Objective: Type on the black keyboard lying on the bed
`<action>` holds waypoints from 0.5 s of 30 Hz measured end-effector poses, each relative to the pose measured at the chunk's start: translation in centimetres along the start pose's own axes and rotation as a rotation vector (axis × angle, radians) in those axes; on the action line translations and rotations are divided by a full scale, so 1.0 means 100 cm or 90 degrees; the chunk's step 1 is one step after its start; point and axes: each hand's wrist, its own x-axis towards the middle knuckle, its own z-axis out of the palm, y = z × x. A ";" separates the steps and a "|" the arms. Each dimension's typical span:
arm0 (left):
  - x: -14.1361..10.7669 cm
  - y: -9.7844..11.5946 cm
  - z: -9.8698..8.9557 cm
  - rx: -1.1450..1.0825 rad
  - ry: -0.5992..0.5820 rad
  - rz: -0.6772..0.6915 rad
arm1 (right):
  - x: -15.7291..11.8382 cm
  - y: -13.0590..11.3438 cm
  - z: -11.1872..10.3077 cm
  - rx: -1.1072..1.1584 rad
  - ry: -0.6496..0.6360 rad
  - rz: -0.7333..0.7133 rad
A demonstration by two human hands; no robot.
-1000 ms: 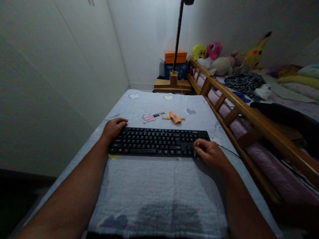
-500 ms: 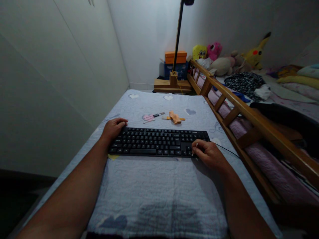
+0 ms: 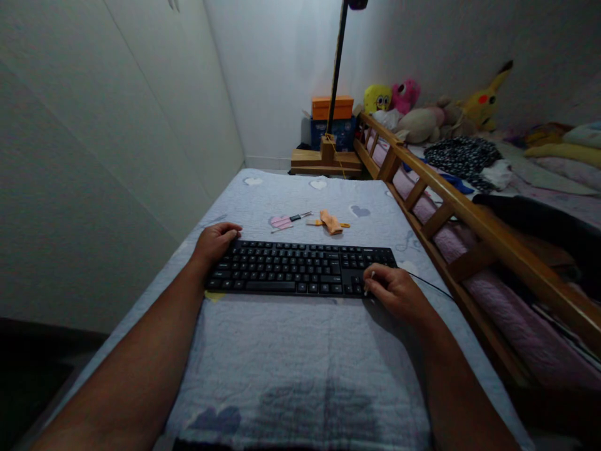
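Note:
A black keyboard (image 3: 282, 266) lies flat across the patterned cloth. At its far left corner, my left hand (image 3: 216, 241) grips the edge, thumb near the keys and fingers around the side. Over the arrow keys and number pad on the right, my right hand (image 3: 389, 285) is closed in a pinch. A thin white cotton swab (image 3: 372, 275) sits between its thumb and fingers, its lower tip down at the keys. The hand covers part of the number pad.
Beyond the keyboard lie an orange cloth (image 3: 331, 223) over an orange-handled brush (image 3: 345, 225), a slim tool with a black grip (image 3: 295, 218), and another cotton swab (image 3: 282, 230). A cable (image 3: 432, 283) runs right towards the wooden bed rail (image 3: 451, 200). A dark pole (image 3: 336, 69) stands behind.
Almost nothing differs. The whole view has shifted very slightly; both hands keep their places at the keyboard, the right still pinching the swab.

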 end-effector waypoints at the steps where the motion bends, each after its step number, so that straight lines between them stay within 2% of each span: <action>1: 0.000 0.001 0.000 0.001 -0.001 0.001 | 0.000 0.000 0.001 0.000 0.000 -0.007; 7: -0.001 0.004 0.000 -0.011 0.003 -0.004 | 0.000 -0.001 0.002 0.003 -0.004 -0.015; 15: 0.002 -0.002 0.001 -0.025 -0.006 -0.011 | 0.000 0.001 -0.005 -0.005 -0.002 -0.002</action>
